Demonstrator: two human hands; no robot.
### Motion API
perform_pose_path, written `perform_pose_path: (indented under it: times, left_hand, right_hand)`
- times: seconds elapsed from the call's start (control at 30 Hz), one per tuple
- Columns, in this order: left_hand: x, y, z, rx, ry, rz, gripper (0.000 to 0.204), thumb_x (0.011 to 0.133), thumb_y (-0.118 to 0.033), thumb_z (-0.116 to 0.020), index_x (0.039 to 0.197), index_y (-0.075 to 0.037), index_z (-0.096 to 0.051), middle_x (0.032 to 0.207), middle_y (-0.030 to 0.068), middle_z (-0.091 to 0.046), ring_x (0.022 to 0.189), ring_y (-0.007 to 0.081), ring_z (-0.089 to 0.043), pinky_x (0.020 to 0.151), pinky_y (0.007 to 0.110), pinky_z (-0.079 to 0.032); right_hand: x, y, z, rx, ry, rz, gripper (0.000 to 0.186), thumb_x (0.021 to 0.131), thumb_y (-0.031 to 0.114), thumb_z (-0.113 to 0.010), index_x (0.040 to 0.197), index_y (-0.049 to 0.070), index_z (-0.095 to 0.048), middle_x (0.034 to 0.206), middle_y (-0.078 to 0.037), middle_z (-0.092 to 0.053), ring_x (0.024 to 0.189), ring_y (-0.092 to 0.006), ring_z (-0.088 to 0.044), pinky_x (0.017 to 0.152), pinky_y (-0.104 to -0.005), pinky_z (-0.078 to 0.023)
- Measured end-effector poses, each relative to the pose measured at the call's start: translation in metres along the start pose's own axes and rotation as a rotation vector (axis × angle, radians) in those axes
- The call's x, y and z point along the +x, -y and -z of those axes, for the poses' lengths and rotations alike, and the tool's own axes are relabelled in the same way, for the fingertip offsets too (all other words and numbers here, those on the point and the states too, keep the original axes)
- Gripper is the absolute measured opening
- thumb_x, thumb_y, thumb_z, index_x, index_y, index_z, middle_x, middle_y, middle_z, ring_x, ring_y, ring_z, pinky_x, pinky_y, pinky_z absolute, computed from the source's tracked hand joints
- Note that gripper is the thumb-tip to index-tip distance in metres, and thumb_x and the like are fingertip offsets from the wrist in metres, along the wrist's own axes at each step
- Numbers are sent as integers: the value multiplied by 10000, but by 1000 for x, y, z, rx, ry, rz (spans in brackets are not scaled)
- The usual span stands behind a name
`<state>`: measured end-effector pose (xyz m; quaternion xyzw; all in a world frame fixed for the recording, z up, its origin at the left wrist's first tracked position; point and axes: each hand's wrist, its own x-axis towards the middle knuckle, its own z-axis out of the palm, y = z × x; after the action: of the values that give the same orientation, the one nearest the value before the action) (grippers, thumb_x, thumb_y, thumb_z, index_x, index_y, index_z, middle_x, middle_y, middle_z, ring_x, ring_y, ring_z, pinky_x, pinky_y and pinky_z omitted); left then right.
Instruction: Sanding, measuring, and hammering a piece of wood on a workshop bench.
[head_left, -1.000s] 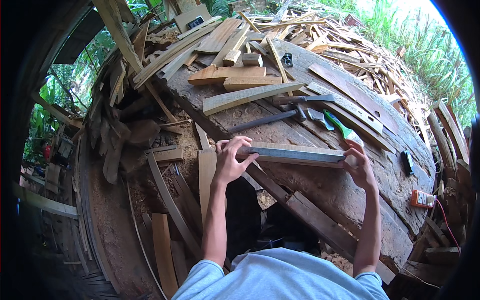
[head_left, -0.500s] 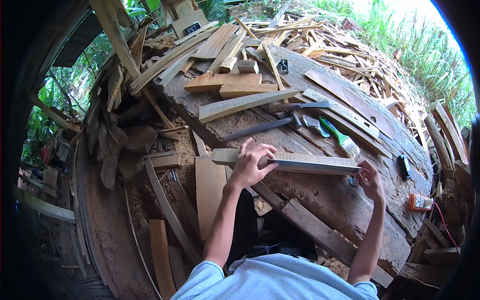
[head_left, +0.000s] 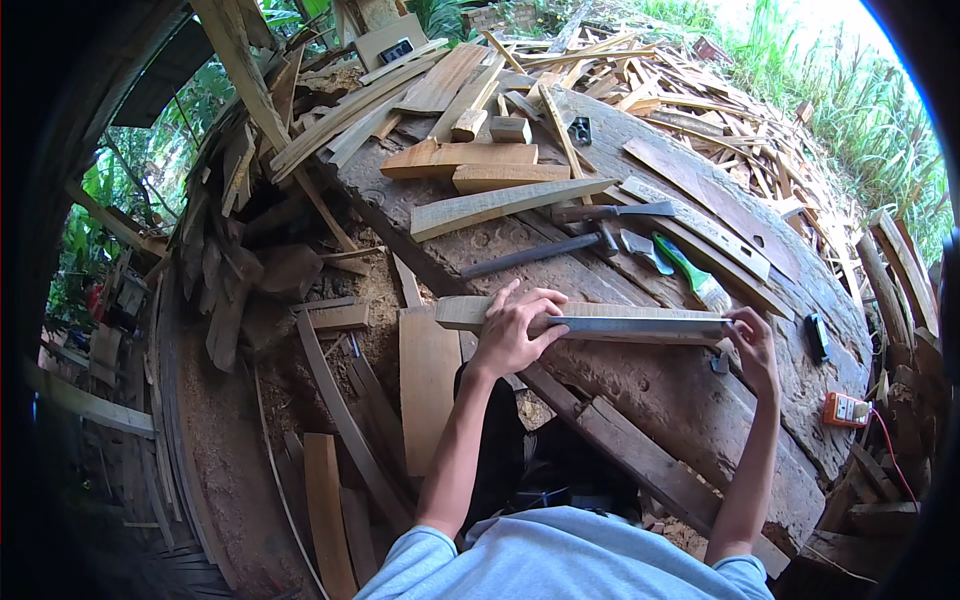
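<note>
My left hand (head_left: 516, 332) wraps over a long pale wooden piece (head_left: 460, 313), its thumb pressed on the left end of a straight grey metal strip (head_left: 640, 325). That strip lies lengthwise along the wood's near side. At the other end, my right hand (head_left: 754, 348) pinches the strip between thumb and fingers. Whether the right fingers also touch the wood is hard to see. Beyond the piece lie a hammer (head_left: 530, 257), a chisel-like tool with a wooden handle (head_left: 620, 211) and a green-handled brush (head_left: 692, 272).
The thick, worn wooden bench (head_left: 640, 375) carries a tapered board (head_left: 510, 207) and several blocks (head_left: 470, 157). An orange power socket (head_left: 845, 409) with a red cord sits at its right edge. Offcuts (head_left: 690, 120) heap up behind; a plank (head_left: 427, 385) stands by my left forearm.
The view has shifted slightly, so the bench appears a little further right. The metal strip's face now looks brighter and more turned toward me. Both hands keep their hold.
</note>
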<state>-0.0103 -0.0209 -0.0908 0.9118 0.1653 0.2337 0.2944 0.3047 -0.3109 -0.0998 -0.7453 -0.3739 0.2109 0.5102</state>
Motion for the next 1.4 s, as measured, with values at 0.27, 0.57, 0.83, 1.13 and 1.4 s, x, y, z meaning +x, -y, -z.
perform_pose_path:
  times: [0.27, 0.57, 0.83, 1.13, 1.4]
  left_hand:
    - [-1, 0, -4, -10, -26, 31, 204, 868, -267, -787, 932, -105, -680, 1219, -10, -720, 1170, 206, -657, 1205, 512, -293]
    - [7, -3, -5, 23, -90, 13, 202, 878, -251, -769, 955, -78, -698, 1114, 31, -755, 1092, 226, -692, 1118, 456, -408]
    - [33, 11, -10, -168, -87, 242, 208, 903, -202, -764, 1008, -26, -732, 890, 98, -767, 819, 180, -758, 745, 312, -588]
    - [29, 8, -9, -140, -78, 293, 216, 902, -235, -767, 1014, -52, -742, 898, 90, -775, 842, 198, -768, 760, 318, -592]
    - [8, 30, 31, -12, -164, 257, 180, 860, -283, -789, 969, -140, -772, 873, 61, -773, 827, 224, -760, 742, 346, -578]
  right_hand:
    - [21, -15, -24, -6, -189, 95, 150, 980, 148, -687, 1063, 31, -646, 877, -6, -665, 766, -53, -566, 689, -234, -468]
    - [24, -25, -22, -16, -204, 72, 167, 956, 163, -714, 1035, 27, -656, 860, 9, -647, 748, -47, -525, 674, -229, -436]
    - [24, -18, -27, -22, -227, 76, 163, 951, 168, -722, 1006, 27, -662, 826, 28, -628, 695, -34, -474, 622, -224, -396]
    - [24, -17, -31, -49, -250, 94, 163, 937, 187, -735, 972, 36, -686, 788, 39, -631, 692, -32, -475, 605, -225, -367]
    - [19, 13, -62, -341, -298, 231, 170, 877, 182, -772, 1002, 74, -730, 895, -80, -700, 894, -224, -657, 822, -361, -496]
